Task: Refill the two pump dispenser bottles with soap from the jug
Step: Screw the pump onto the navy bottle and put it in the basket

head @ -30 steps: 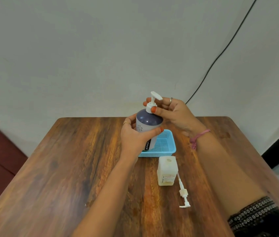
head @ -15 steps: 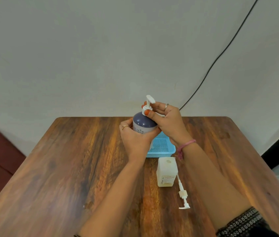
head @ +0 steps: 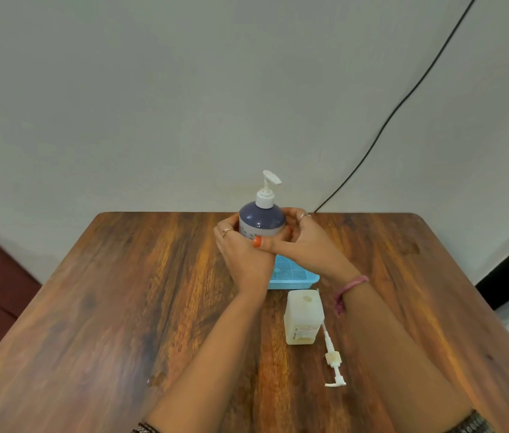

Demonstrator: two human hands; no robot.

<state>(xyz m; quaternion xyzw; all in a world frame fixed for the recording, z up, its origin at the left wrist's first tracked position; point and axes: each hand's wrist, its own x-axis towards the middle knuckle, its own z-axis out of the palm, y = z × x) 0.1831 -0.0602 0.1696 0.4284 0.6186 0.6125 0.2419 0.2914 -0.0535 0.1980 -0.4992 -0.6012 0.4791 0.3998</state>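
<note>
While both hands (head: 273, 245) clasp blue bottle (head: 262, 220) — upright, nozzle (head: 271, 176) pointing right.

head-worn view, angled down over table (head: 122, 307), facing wall (head: 153, 89), seemingly close

Table (head: 122, 307): wood, strong streaked grain, satin sheen w/ soft glare patches. Pump bottle (head: 262, 220): smooth glossy dark-blue plastic, highlights on shoulder; pump head (head: 267, 190): white plastic, matt-ish. Square bottle (head: 303, 317): translucent milky plastic, dull finish, paper-like label on front. Loose pump (head: 332, 359): white plastic, semi-gloss. Tray (head: 293, 278): light-blue plastic, perforated mesh floor. Wall (head: 153, 104): matt painted surface, faintly uneven. Cable (head: 403, 101): black, smooth. Wristband (head: 348, 290): pink thread/cloth.
</note>
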